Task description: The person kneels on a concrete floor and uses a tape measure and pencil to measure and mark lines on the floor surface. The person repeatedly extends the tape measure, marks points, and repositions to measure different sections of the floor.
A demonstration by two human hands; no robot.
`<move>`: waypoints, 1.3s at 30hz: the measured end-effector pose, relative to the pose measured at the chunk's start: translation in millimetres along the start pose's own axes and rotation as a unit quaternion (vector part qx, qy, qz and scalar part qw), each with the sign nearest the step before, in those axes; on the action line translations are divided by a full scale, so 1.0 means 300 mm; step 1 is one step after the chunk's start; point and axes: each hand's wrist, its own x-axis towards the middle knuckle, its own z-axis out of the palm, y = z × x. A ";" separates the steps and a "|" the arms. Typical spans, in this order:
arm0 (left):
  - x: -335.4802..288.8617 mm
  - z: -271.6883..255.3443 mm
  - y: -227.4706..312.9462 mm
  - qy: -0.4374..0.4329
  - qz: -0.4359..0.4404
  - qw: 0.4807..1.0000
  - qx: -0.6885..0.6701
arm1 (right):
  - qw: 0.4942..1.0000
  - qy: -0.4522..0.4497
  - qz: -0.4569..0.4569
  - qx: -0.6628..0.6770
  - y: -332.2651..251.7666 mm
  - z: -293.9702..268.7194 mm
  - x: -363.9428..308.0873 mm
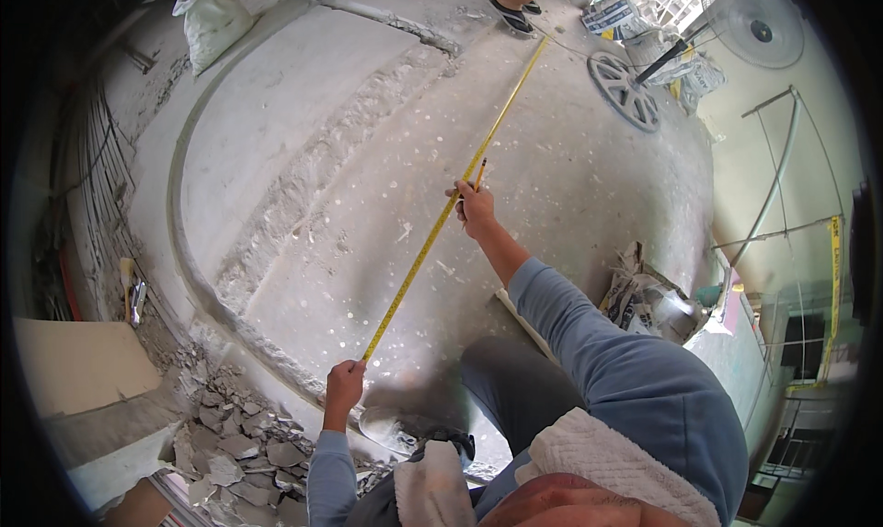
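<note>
Yellow measuring tape [403, 292], near end pinched in left hand [344, 385], midsection at right hand [475, 207], closed round pencil [481, 170].

Yellow measuring tape [431, 237] extended straight, slanting; orange pencil [481, 170] just beside

Head-worn fisheye, facing down: sleeves [635, 380] near, fingers [466, 190] farther, floor [552, 168] beyond.

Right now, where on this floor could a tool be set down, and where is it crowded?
Bare: the speckled floor between the yellow tape measure and the spoked fan base, and the smooth slab between the grey band and the rough, chipped strip. Crowded: lower left, with rubble, and upper right, where bags lie near that base.
</note>
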 end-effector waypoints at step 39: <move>-0.406 -0.159 -0.596 0.134 -0.098 0.985 0.037 | 0.994 0.081 -0.072 0.011 -0.283 -0.171 0.408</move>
